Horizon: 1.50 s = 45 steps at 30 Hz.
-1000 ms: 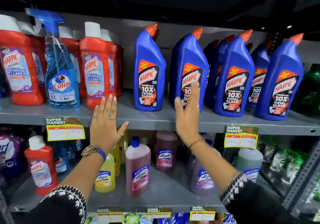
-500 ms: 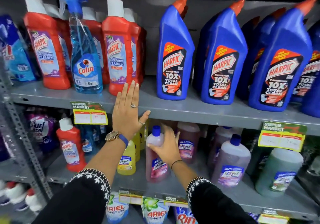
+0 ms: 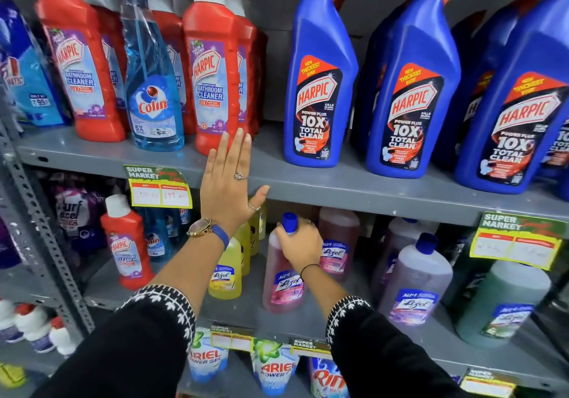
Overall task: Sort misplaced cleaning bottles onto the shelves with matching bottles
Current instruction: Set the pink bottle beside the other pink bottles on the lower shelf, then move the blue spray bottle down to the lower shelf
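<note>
On the upper shelf (image 3: 338, 188) a blue Colin spray bottle (image 3: 152, 89) stands among red Harpic bathroom cleaner bottles (image 3: 212, 68). Blue Harpic bottles (image 3: 320, 89) fill the right of that shelf. One red Harpic bottle (image 3: 126, 243) stands on the lower shelf next to blue Colin bottles (image 3: 155, 240). My left hand (image 3: 228, 188) is flat and open against the upper shelf's front edge. My right hand (image 3: 300, 243) is closed around the neck of a pink Lizol bottle (image 3: 281, 283) with a blue cap on the lower shelf.
Yellow Lizol bottles (image 3: 226, 271), lilac Lizol (image 3: 415, 283) and green Lizol (image 3: 505, 302) share the lower shelf. Price tags (image 3: 160, 188) hang from the shelf edges. Ariel pouches (image 3: 274, 367) sit below. A perforated grey upright (image 3: 40, 228) stands at the left.
My right hand came down from the blue Harpic bottle on the upper shelf and closed on the pink Lizol bottle below. My left hand stayed on the shelf edge; the view moved closer.
</note>
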Motion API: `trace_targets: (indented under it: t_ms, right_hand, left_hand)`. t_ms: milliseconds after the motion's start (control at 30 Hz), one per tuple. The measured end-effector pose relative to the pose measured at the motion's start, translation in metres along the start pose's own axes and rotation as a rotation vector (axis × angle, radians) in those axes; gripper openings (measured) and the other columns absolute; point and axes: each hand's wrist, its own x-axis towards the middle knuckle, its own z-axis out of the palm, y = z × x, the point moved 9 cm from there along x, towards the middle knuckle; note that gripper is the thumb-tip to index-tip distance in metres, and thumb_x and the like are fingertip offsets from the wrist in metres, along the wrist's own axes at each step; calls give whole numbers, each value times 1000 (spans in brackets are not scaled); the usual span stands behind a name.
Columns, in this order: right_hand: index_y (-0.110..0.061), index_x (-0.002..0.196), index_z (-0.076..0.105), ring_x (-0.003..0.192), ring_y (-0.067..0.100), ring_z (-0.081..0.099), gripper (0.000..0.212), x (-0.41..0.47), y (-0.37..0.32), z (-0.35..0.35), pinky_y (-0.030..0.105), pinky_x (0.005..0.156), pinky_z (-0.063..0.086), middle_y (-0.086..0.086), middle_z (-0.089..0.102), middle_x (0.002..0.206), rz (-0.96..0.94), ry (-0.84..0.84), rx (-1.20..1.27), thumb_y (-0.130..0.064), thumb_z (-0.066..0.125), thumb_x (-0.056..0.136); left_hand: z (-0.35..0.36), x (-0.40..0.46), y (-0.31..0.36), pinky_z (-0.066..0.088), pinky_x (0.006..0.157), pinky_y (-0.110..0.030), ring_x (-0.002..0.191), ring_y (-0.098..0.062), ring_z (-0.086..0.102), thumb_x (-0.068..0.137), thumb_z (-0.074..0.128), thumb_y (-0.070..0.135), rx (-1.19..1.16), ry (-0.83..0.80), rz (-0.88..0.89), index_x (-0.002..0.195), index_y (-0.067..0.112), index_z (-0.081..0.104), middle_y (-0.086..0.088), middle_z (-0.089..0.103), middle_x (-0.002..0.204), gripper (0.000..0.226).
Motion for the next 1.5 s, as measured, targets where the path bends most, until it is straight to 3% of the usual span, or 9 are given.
trace_targets:
  t_ms: [133, 267, 700, 833, 967, 1067, 1167, 1333, 1500]
  right_hand:
    - [-13, 59, 56, 67, 34, 62, 30, 4, 22, -28, 29, 58, 40, 12, 65, 65, 45, 86, -17, -41, 56, 68]
    - [-10, 59, 60, 67, 35, 65, 27, 9, 48, -64, 28, 58, 38, 15, 67, 65, 113, 217, -72, -33, 68, 70]
    - [-5, 72, 62, 74, 39, 65, 27, 9, 71, -75, 40, 68, 49, 21, 67, 74, 100, 237, -188, -33, 66, 75]
    - [-1, 106, 59, 105, 42, 58, 51, 2, 73, -74, 52, 90, 39, 26, 61, 113, 43, 256, -349, -46, 61, 83]
    - [-2, 140, 34, 141, 28, 24, 83, -29, 66, -73, 54, 112, 14, 20, 33, 150, -72, 278, -373, -62, 36, 82]
    - [-15, 148, 17, 145, 8, 4, 80, -73, 49, -42, 42, 115, 6, 0, 12, 159, -246, 195, -374, -67, 15, 88]
    - [-24, 149, 8, 145, 4, 1, 72, -109, 27, 12, 35, 115, 4, -13, -3, 159, -331, 53, -348, -65, 12, 90]
    - [-20, 149, 8, 146, 9, 1, 70, -154, -49, 125, 32, 114, 7, -8, -3, 160, -538, -54, -405, -59, 17, 92]
    - [-19, 145, 23, 146, 11, 2, 64, -160, -199, 202, 33, 113, 11, -5, 1, 159, -792, 2, -449, -48, 37, 90]
  left_hand:
    - [0, 0, 1, 1, 117, -34, 140, -32, 16, 90, 38, 47, 4, 1, 9, 146, 3, 21, -18, 30, 149, 73]
    - [0, 0, 1, 0, 117, -34, 140, -32, 15, 89, 40, 46, 3, 6, 4, 146, 3, 21, -18, 30, 149, 74]
    - [1, -1, 0, 0, 118, -35, 141, -30, 16, 89, 41, 46, -23, -56, -21, 146, 2, 18, -17, 26, 151, 76]
    - [-2, 0, 2, 0, 117, -33, 142, -27, 14, 88, 43, 47, -66, -113, -47, 147, 3, 16, -17, 24, 152, 78]
    - [-3, 2, 1, -2, 117, -32, 143, -26, 12, 86, 43, 48, -110, -172, -53, 147, 5, 15, -15, 22, 153, 80]
    - [-3, 1, 1, -1, 117, -32, 144, -24, 8, 88, 43, 48, -142, -193, -47, 148, 5, 13, -13, 17, 155, 80]
    - [-8, -1, -1, 0, 117, -30, 145, -21, 4, 91, 43, 46, -195, -163, -10, 151, 9, 3, -8, 9, 157, 81]
    - [-48, -4, -43, 2, 117, -29, 144, -17, 5, 92, 42, 41, -272, -41, 169, 150, 13, -2, -3, 11, 155, 78]
    - [-79, 12, -170, 0, 117, -28, 144, -17, 4, 90, 44, 38, -225, 59, 86, 148, 13, 7, -6, 14, 155, 73]
